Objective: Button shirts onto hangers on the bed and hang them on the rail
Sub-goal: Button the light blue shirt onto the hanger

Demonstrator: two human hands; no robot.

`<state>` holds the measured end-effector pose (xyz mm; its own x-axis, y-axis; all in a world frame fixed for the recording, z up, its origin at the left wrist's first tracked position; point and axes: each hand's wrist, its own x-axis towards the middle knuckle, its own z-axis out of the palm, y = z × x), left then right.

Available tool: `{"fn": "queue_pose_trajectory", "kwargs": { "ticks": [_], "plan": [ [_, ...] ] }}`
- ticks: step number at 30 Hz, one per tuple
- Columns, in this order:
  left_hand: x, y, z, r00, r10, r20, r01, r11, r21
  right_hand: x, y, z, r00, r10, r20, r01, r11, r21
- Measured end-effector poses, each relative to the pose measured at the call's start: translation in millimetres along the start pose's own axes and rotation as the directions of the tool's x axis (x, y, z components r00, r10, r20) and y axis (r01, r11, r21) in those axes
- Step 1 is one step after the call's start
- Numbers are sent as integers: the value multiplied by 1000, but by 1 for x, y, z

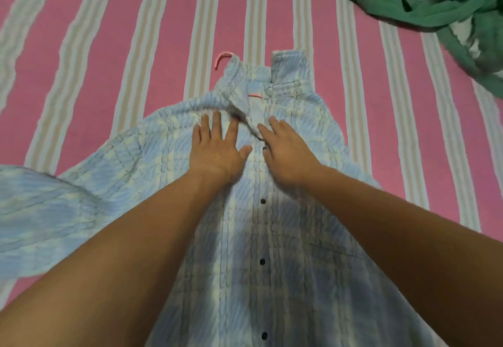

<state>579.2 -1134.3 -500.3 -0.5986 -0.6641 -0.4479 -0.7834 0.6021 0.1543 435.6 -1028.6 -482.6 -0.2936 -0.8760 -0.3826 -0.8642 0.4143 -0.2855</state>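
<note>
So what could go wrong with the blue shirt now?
1. The top of the blue shirt looks unbuttoned near the collar, and the fabric is bunched between the left hand and the right hand. Buttoned that way, it might close crooked.
2. Only the hook of the pink hanger and a bit of its bar show. Tugging the cloth could shift the hanger off-centre.
</note>
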Motion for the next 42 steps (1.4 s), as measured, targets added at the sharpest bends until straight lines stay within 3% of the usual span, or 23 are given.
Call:
{"fn": "queue_pose_trajectory", "kwargs": {
  "ticks": [1, 3, 7, 11, 13, 18, 21, 24, 27, 29, 31, 33, 36, 39, 42],
  "plan": [
    [-13, 3, -6, 1000, -13, -14, 13, 1000, 3, -22, -4, 4, 993, 0, -121, 3, 1000, 31],
    [-50, 9, -7, 992, 31, -121, -34, 999, -18, -73, -12, 10, 960, 139, -244, -93, 977, 190],
    [-180, 14, 36, 956, 132, -260, -191, 958, -216, -190, -33, 30, 942, 267, -203, -211, 942, 262],
    [-302, -1, 88, 977, 112, -182, -167, 932, -322, -296, -58, 45, 940, 319, 120, -341, 872, 351],
    [-341, -7, 107, 989, 82, -126, -120, 937, -328, -331, -66, 64, 929, 319, 188, -368, 853, 372],
    [-384, 3, 127, 995, 43, -91, -61, 977, -206, -363, -88, 107, 907, 368, 207, -417, 855, 307],
    [-404, 15, 144, 998, 47, 29, -46, 998, -46, -367, -105, 118, 900, 417, 130, -436, 876, 207],
    [-408, 18, 151, 998, 52, 41, -52, 999, 1, -363, -113, 127, 890, 453, 59, -454, 861, 230],
    [-406, 13, 146, 987, 83, 137, -86, 996, 17, -362, -91, 126, 876, 465, 124, -467, 757, 458],
    [-403, 10, 140, 974, 109, 197, -116, 993, 22, -370, -68, 113, 888, 418, 193, -429, 599, 676],
    [-396, 6, 129, 958, 146, 249, -158, 987, 31, -384, -49, 98, 896, 397, 201, -388, 477, 789],
    [-379, 0, 116, 957, 181, 225, -179, 983, -27, -391, -40, 87, 903, 389, 180, -350, 424, 835],
    [-345, -13, 108, 936, 339, 89, -327, 936, -128, -381, -51, 96, 916, 368, 161, -326, 445, 834],
    [-338, -21, 124, 851, 524, -48, -524, 851, -7, -368, -68, 115, 954, 299, 35, -227, 635, 738],
    [-346, -25, 140, 804, 576, -147, -570, 817, 86, -363, -76, 124, 959, 279, -42, -189, 744, 641]
  ]
}}
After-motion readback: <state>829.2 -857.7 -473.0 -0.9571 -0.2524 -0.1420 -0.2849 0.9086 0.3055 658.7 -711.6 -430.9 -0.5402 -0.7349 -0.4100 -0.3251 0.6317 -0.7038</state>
